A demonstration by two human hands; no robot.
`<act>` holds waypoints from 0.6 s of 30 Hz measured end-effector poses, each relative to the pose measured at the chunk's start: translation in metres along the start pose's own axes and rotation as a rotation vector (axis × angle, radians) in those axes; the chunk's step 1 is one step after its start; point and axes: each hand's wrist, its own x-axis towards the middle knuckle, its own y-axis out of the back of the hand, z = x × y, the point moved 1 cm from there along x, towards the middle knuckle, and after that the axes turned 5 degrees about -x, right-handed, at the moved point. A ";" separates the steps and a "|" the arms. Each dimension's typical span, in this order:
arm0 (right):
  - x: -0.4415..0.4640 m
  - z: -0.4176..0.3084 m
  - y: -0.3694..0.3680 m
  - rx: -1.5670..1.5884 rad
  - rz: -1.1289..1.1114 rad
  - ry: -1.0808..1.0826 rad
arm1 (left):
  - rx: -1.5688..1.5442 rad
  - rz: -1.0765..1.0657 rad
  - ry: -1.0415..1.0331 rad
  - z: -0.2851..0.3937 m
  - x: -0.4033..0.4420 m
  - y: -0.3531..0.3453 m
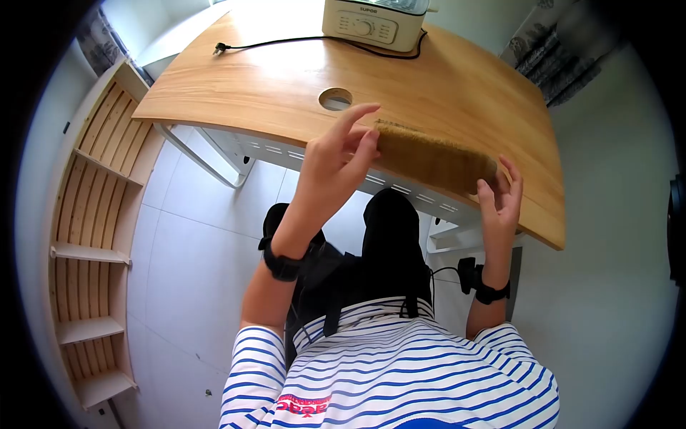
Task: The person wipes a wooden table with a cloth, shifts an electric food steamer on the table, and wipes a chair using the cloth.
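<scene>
A long brown folded cloth [436,159] with a fuzzy upper edge is held up at the front edge of the wooden desk. My left hand [337,151] grips its left end between thumb and fingers, with the index finger stretched out above. At the other end, my right hand [502,194] pinches the lower right corner, its fingers curled behind. The cloth spans the gap between both hands and hides part of the desk edge.
On the wooden desk [264,86] stands a cream SUPOR appliance [364,27] with a dial. Its black cord [286,41] runs left to a plug. A round hole [335,99] is cut in the desktop. A slatted wooden shelf [89,250] stands at the left.
</scene>
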 end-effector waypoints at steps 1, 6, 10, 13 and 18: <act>0.009 -0.004 -0.006 -0.168 -0.037 0.012 | 0.159 0.085 -0.103 0.001 0.011 -0.008; 0.023 0.022 -0.058 -0.683 -0.217 0.317 | 0.792 0.075 -0.492 -0.061 0.034 -0.066; 0.015 0.023 -0.071 -0.890 -0.124 0.444 | 0.902 0.254 -0.549 -0.078 0.030 -0.076; 0.011 0.024 -0.079 -0.972 -0.046 0.460 | 0.907 0.281 -0.440 -0.080 0.027 -0.079; 0.021 0.022 -0.097 -1.083 -0.023 0.522 | 0.882 0.286 -0.404 -0.086 0.034 -0.066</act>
